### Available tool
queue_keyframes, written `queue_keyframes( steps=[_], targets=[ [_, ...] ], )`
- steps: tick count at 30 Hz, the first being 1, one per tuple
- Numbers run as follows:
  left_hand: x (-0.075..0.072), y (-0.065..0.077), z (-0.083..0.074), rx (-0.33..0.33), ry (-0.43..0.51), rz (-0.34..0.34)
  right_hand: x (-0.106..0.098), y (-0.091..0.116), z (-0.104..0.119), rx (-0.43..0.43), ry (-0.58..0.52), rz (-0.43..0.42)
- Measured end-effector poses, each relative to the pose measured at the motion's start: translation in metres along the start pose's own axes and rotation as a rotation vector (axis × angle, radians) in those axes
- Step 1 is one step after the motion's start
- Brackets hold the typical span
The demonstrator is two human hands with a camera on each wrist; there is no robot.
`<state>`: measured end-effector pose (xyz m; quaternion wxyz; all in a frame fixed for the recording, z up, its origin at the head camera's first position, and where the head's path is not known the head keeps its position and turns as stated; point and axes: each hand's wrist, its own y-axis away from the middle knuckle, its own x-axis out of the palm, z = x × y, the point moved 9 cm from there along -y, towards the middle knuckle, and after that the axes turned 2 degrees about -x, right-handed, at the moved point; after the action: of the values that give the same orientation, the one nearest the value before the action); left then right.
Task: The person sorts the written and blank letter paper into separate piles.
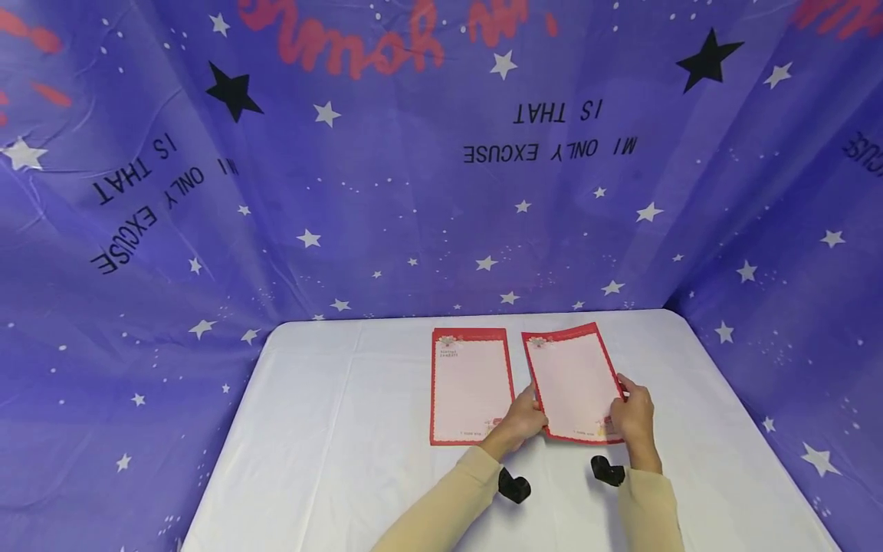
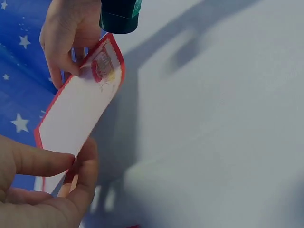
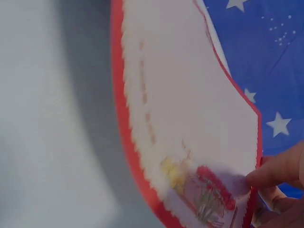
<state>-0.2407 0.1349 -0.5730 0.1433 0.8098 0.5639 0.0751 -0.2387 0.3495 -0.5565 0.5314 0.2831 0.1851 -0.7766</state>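
Observation:
A sheet of red-bordered paper (image 1: 571, 383) is held up off the white table, slightly bowed. My left hand (image 1: 524, 420) pinches its left edge between thumb and fingers, low down. On the opposite edge, near the lower right corner, my right hand (image 1: 635, 414) grips it the same way. The sheet has a pale pink middle, a flower at the upper left and a small coloured picture (image 3: 204, 190) at the bottom corner. Another red-bordered sheet (image 1: 471, 387) lies flat to the left, with a few lines of small writing near its top. My left hand covers part of its right edge.
A white cloth covers the table (image 1: 331, 429). Purple-blue curtains (image 1: 428, 192) printed with stars and lettering rise behind it and on both sides. A black object (image 1: 513, 486) sits by the left wrist, and a similar black one (image 1: 608, 471) by the right.

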Motion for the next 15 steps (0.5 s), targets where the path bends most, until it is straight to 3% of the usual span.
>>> queue_keyframes(
  steps=[5, 15],
  targets=[
    [0.008, -0.003, 0.015, -0.051, -0.025, -0.002, 0.005, 0.005, -0.011, 0.023, 0.007, -0.002],
    [0.009, -0.008, 0.012, -0.07, -0.195, -0.02, 0.007, 0.002, -0.028, 0.058, 0.068, -0.017]
  ],
)
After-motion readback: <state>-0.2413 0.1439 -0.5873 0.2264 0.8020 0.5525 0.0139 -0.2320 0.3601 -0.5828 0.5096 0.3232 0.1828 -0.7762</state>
